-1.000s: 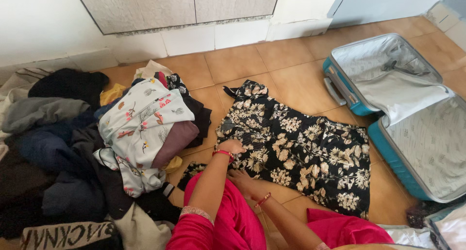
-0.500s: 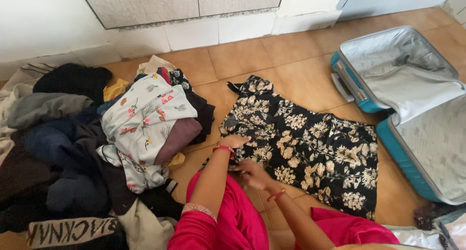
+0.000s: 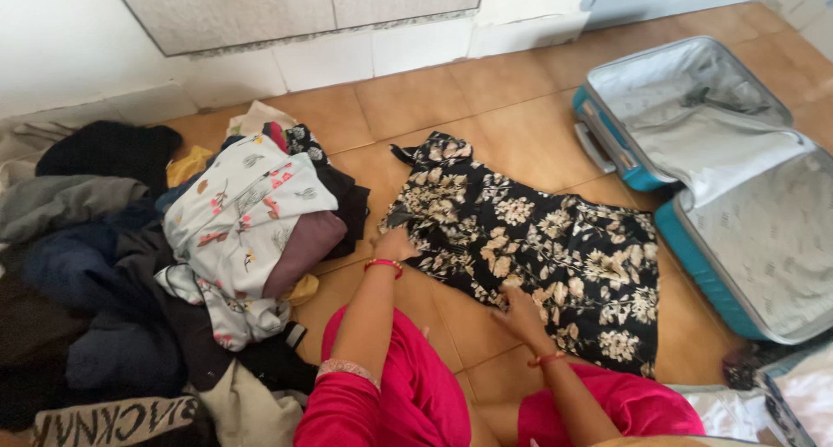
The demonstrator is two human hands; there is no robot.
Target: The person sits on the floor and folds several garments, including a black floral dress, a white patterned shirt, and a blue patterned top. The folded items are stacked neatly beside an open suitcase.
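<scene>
Black floral garment (image 3: pixel 529 247) lies spread flat on the tiled floor (image 3: pixel 486 100), between the clothes pile (image 3: pixel 173 265) and the open teal suitcase (image 3: pixel 694 178). One corner points toward the wall, the wide end toward the suitcase.

Left hand (image 3: pixel 395 243) sits on the garment's near-left edge, fingers pinched on the fabric as far as I can see; its grip reads as closed on the cloth. Right hand (image 3: pixel 521 312) presses on the near hem, fingers flat and spread, grip apart, nothing clamped.

Judgement: this is the lay-flat/smooth stage of a fold. No fold line made yet, cloth looks single-layer and mostly unwrinkled.

Next move calls for both hands gripping the near edge, lifting evenly and carrying it across without dragging the far side. The right hand needs a proper pinch first.

Pile at left has a white floral piece (image 3: pixel 243 213) on top, dark items underneath, close to the garment's left edge but not on it. Suitcase is well open, lining bare.
</scene>
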